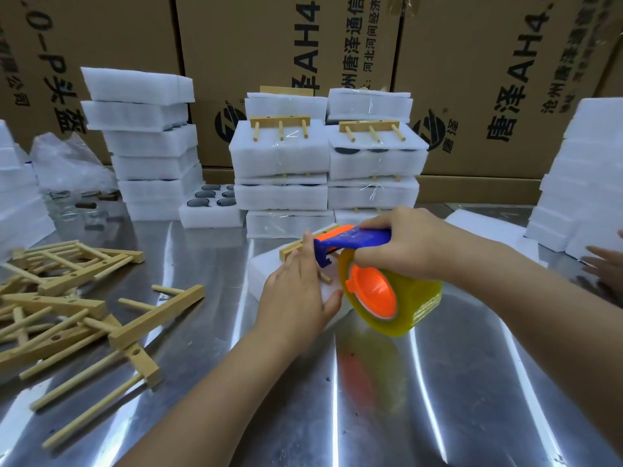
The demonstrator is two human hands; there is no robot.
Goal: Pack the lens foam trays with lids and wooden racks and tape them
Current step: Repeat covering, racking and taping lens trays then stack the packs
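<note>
Your left hand (296, 294) presses flat, fingers straight, on the tray (264, 269) and rack (292, 247) at frame centre, on a shiny steel table (438, 382) backed by cartons (236, 45) across the top; your right hand (408, 244) grips the tape gun (357, 238) above it.

A shiny metal table (404, 382) holds a loose pile of wooden racks (67, 298) at the left and one white foam tray (261, 268) near the middle. Farther back stand untaped foam stacks (151, 146), taped stacks (323, 170) (racks strapped on top), a single open tray (210, 217) showing dark lenses (204, 194), and a crumpled plastic bag (67, 163). Plain foam stacks (580, 183) stand at the right.
</note>
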